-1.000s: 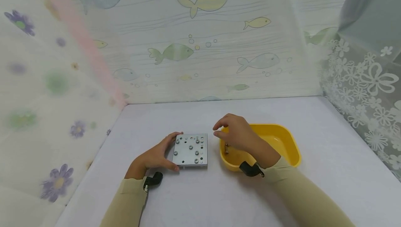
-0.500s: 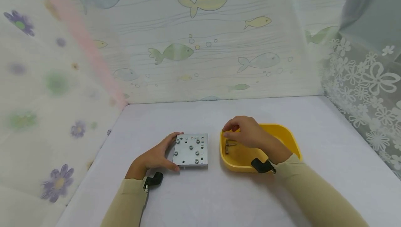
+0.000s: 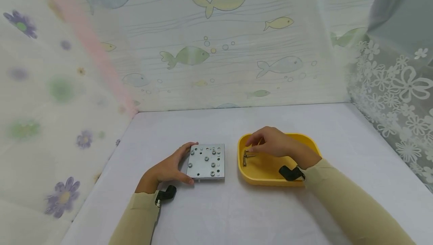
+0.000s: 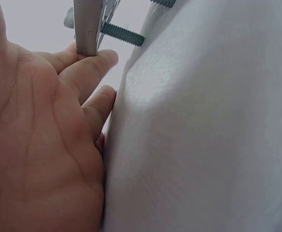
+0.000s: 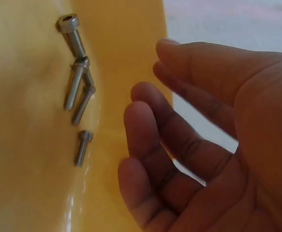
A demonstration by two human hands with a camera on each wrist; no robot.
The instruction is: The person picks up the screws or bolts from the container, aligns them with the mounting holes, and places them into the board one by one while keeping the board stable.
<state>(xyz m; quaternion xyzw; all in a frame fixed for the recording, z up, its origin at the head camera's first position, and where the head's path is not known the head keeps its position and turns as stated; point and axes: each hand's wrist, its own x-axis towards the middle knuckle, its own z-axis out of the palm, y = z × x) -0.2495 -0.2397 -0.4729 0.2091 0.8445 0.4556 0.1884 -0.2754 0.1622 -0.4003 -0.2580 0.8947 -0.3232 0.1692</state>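
My left hand [image 3: 170, 168] holds a square metal plate [image 3: 200, 170] by its left side, thumb at the near corner and fingers at the far one. Several socket head screws [image 3: 212, 165] stand in holes of the plate, among other bare holes. In the left wrist view, a threaded screw shank [image 4: 124, 35] sticks out from the plate's underside above the cloth. My right hand [image 3: 274, 141] hovers over the left part of a yellow tray [image 3: 270, 182], fingers loosely bent with nothing between them. Beside its fingertips, loose socket head screws [image 5: 74, 87] lie along the tray's wall.
A white cloth [image 3: 216, 215] covers the table. Behind it hangs a fish-print curtain [image 3: 230, 49], with a flower-print sheet [image 3: 61, 124] on the left and a lace-patterned sheet [image 3: 399, 98] on the right. A strip of cloth separates plate and tray.
My right hand has moved right and down, from the gap beside the plate to inside the tray's left part, uncovering the loose screws. The left hand and plate stay put.
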